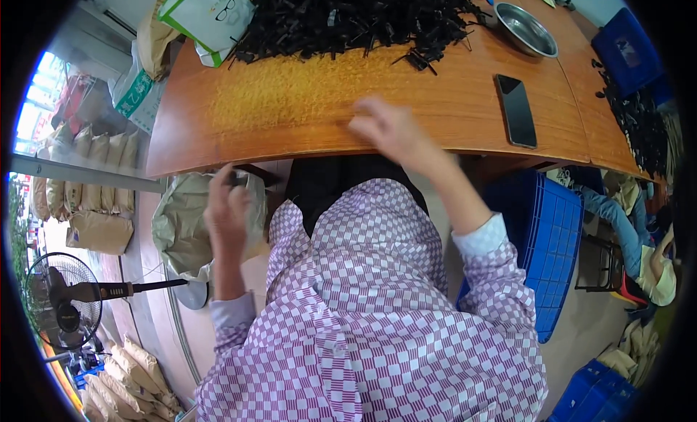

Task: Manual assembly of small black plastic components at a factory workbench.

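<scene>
Tabletop [450, 124] spans the far side of my view, and the small black pieces [348, 23] lie heaped at its far middle, a few strays along the near fringe. Closer to me is a mottled yellow patch [268, 95]; I can't tell whether it is worn surface or loose matter.

I see the right hand [388, 128] over the near middle of the tabletop, apart from the heap, its fingers bent and loosely spread. Blur hides the tips, so I cannot tell if they grip anything. The left hand [229, 208] is by the near left edge, close to a crumpled pale bag [181, 226]. Something dark shows between its thumb and fingers, but I can't tell whether they are closed on it.

If the left fingers do hold a piece, I judge a loose pinch could drop it onto the floor [181, 324] beside the bag. The bag looks limp, so a brushing forearm might fold its rim inward. A hasty right-hand pull at the near fringe could drag tangled pieces over the near edge. To the right, a wide swing might knock the phone [516, 110]; further off, a slumping heap could nudge the metal bowl [524, 29].
</scene>
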`<state>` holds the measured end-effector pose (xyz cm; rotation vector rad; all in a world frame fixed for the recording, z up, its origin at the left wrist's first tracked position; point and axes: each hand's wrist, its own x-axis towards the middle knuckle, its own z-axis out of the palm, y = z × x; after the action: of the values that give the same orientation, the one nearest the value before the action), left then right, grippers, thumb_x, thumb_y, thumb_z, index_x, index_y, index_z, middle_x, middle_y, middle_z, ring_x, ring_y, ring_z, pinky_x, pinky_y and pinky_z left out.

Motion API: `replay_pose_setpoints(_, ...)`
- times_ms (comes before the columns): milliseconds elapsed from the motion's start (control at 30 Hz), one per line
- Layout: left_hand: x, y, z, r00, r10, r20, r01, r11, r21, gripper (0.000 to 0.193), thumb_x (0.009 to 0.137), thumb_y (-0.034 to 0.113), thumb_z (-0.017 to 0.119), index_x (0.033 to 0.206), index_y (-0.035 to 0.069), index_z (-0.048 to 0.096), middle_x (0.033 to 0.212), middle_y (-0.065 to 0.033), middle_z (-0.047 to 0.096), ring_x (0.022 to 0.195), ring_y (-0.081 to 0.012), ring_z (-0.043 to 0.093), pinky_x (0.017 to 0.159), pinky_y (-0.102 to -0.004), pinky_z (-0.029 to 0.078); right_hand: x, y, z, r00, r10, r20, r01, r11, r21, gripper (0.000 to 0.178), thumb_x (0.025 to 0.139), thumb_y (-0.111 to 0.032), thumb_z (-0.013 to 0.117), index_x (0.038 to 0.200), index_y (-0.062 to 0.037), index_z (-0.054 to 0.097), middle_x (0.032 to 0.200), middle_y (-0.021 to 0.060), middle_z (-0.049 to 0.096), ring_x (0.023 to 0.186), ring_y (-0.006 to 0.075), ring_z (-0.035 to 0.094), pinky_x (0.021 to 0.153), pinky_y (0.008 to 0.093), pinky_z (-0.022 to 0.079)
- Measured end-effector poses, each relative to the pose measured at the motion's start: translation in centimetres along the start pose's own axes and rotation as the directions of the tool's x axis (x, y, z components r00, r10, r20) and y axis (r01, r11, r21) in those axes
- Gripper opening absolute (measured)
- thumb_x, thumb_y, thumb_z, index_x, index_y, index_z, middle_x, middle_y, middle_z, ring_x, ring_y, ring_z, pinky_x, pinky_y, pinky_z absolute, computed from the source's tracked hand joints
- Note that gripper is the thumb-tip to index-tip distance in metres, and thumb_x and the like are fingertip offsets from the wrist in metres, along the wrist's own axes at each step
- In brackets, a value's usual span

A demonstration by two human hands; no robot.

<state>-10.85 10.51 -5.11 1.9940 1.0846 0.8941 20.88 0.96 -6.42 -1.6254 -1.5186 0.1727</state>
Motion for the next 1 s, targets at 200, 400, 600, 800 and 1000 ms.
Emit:
replay_pose_setpoints(200,-1.9,-7.0,-7.0,0.997,0.005,-0.083,0.038,0.860,0.509,0.039,0.089,0.010,0.056,0.126,0.001,0.050,0.115,-0.0198,0.058,0.098,-0.0336,0.061,0.085,-0.0355,0.048,4.6,7.2,-5.9,0.958,0.249,-0.141,-0.285,0.800,-0.528,0.032,0.089,-0.029,0.061,0.111,-0.0066,0.054,0.084,0.0198,0.067,0.081,0.0373,0.065,0.070,0.0442,0.051)
replay_pose_setpoints(400,-1.0,-3.9,-4.3,1.000,0.022,0.002,-0.021,0.918,0.397,0.043,0.088,0.011,0.059,0.128,0.001,0.048,0.127,-0.0222,0.050,0.114,-0.0369,0.051,0.095,-0.0384,0.042,5.9,9.7,-5.8,0.962,0.255,-0.096,-0.254,0.713,-0.654,0.028,0.089,-0.025,0.060,0.109,-0.0070,0.053,0.082,0.0196,0.066,0.080,0.0374,0.064,0.068,0.0450,0.051)
replay_pose_setpoints(600,0.2,1.3,0.3,0.868,-0.151,0.474,0.393,0.792,-0.467,0.039,0.096,0.019,0.053,0.131,0.002,0.046,0.116,-0.0111,0.061,0.101,-0.0195,0.061,0.082,-0.0278,0.048,5.0,4.5,-4.3,1.000,-0.002,-0.019,-0.005,0.943,-0.333,0.023,0.087,-0.015,0.062,0.107,-0.0044,0.056,0.080,0.0174,0.065,0.076,0.0364,0.064,0.064,0.0388,0.051)
replay_pose_setpoints(800,2.4,4.9,4.0,0.704,0.120,0.700,0.631,0.344,-0.695,0.044,0.100,0.023,0.045,0.136,-0.002,0.038,0.110,-0.0163,0.060,0.090,-0.0174,0.063,0.070,-0.0222,0.051,1.2,-6.1,-0.8,0.925,-0.316,0.210,0.326,0.945,-0.011,0.026,0.083,-0.005,0.064,0.108,-0.0034,0.058,0.082,0.0146,0.063,0.071,0.0307,0.065,0.061,0.0344,0.051)
replay_pose_setpoints(1000,0.5,2.0,5.6,0.595,0.337,0.730,0.761,0.054,-0.646,0.057,0.096,0.032,0.054,0.138,-0.001,0.036,0.103,-0.0187,0.060,0.077,-0.0197,0.065,0.056,-0.0226,0.054,0.0,-9.1,-0.2,0.747,-0.555,0.365,0.589,0.808,0.022,0.031,0.075,-0.003,0.068,0.105,-0.0034,0.059,0.081,0.0101,0.061,0.064,0.0244,0.063,0.053,0.0318,0.049)
